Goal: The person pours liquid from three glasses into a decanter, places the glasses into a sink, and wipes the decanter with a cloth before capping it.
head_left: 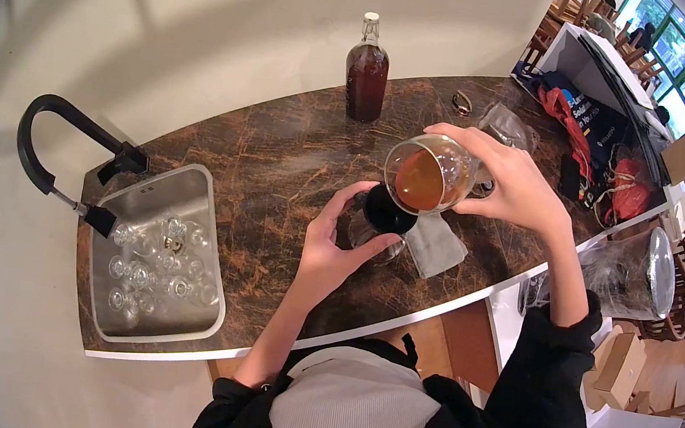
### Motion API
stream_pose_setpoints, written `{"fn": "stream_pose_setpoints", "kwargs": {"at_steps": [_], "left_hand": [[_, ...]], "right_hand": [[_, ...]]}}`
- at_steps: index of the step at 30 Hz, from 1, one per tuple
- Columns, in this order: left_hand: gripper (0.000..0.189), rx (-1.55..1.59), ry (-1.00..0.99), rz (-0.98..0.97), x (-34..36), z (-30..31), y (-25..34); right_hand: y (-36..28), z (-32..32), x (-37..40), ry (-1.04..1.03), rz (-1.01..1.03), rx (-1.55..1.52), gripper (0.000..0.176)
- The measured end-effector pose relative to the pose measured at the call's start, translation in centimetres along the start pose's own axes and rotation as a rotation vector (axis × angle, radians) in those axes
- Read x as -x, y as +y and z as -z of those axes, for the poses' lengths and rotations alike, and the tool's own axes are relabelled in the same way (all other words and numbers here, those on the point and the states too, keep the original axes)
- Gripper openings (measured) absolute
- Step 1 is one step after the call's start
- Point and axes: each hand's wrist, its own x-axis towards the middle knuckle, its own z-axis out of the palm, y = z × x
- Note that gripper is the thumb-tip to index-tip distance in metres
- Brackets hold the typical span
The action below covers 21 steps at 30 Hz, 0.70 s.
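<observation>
In my right hand (507,181) is a clear glass jug (430,174) with amber liquid in it. I hold the jug tilted to the left, its rim just over a black funnel (389,210). My left hand (330,252) is closed around a clear glass container (390,252) under the funnel, its thumb and fingers on either side. Most of that container is hidden by the hand and the funnel. A folded grey cloth (437,248) lies on the counter just right of the container.
A swing-top bottle (366,80) of dark red liquid stands at the back of the brown counter (264,202). Left are a steel sink (211,296) with several small glasses and a black tap (41,125). A bracelet-like item (462,103) and bags (583,117) lie toward the right.
</observation>
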Motion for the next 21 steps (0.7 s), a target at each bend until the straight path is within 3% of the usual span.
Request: {"fn": "stream_pose_setpoints", "kwargs": {"at_steps": [21], "left_hand": [[0.065,-0.038,-0.007,-0.037,0.1,0.1,-0.3]], "right_hand": [[-1.3,1.4,-0.6,-0.079,0.000,0.217,0.091]]}}
